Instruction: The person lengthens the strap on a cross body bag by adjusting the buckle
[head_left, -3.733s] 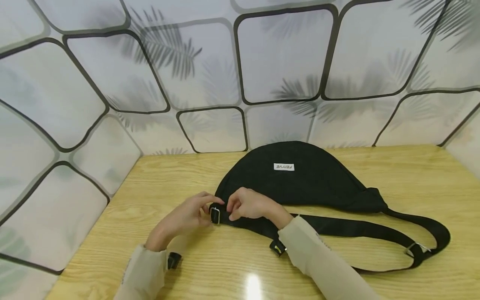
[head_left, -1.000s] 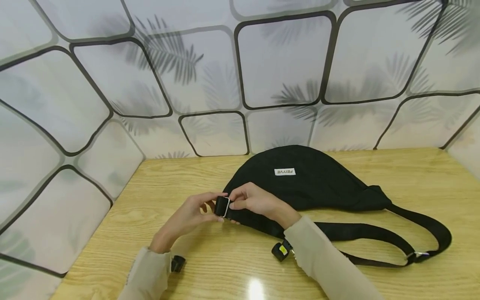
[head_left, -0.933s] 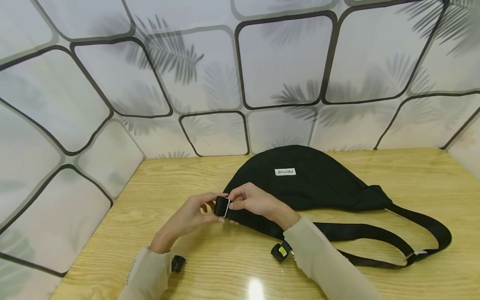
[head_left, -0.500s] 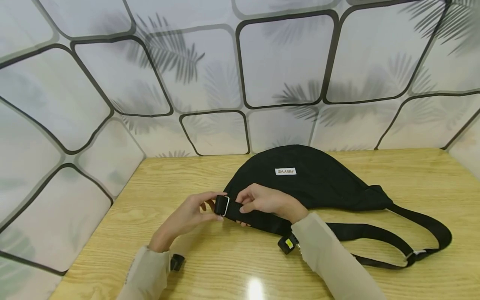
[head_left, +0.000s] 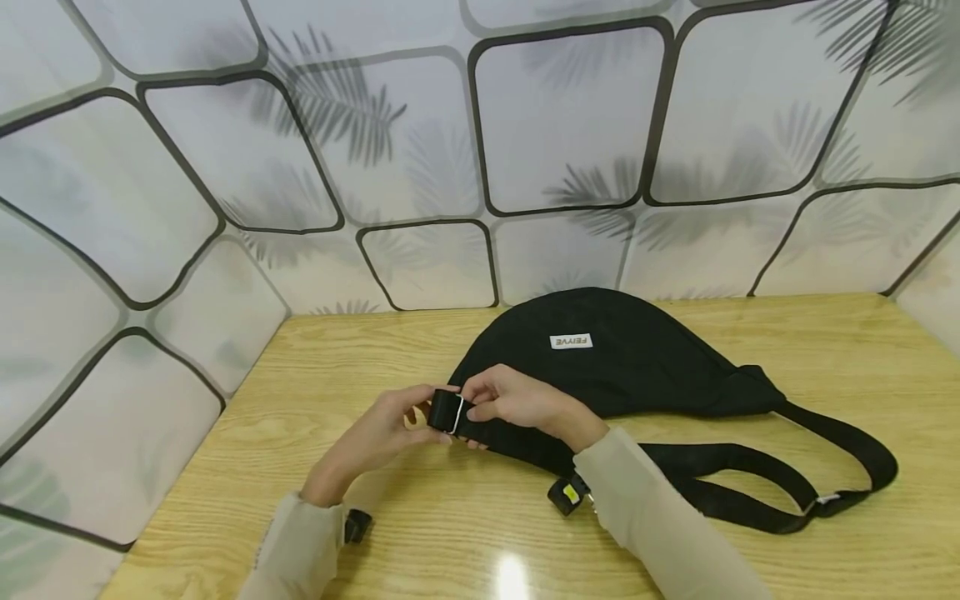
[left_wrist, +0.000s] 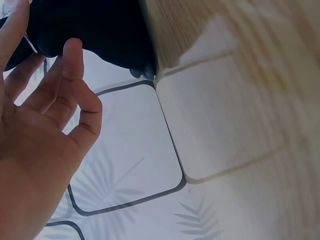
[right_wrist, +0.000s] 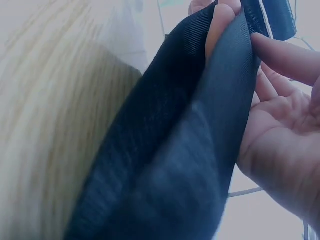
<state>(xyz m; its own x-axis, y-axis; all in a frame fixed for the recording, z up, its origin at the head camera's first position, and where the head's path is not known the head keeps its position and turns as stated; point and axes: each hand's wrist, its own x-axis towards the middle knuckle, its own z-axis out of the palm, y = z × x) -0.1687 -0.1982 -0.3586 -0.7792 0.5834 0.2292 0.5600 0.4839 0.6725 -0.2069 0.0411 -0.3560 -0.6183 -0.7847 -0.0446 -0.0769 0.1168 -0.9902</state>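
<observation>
A black waist bag (head_left: 622, 367) with a white label lies on the table, its strap (head_left: 727, 457) looping to the right. At the bag's left end, my left hand (head_left: 375, 437) holds the folded strap end beside a metal slide buckle (head_left: 457, 414), between thumb and fingers. My right hand (head_left: 525, 404) pinches the strap just right of that buckle. In the right wrist view, two layers of strap webbing (right_wrist: 220, 110) run up to the fingertips, and a left-hand finger shows between them. The left wrist view has my left hand's (left_wrist: 45, 120) fingers curled beside dark fabric.
A second metal buckle (head_left: 827, 499) sits on the strap at the right. Small black wrist-worn devices show beneath both sleeves (head_left: 652, 508). The wooden table (head_left: 360, 350) meets a patterned backdrop (head_left: 570, 125) behind the bag and at the left.
Since 3.7 seconds ago the held buckle has been lifted and turned. My right hand slid right along the strap, then came back left to the buckle. The strap's right loop shifted slightly.
</observation>
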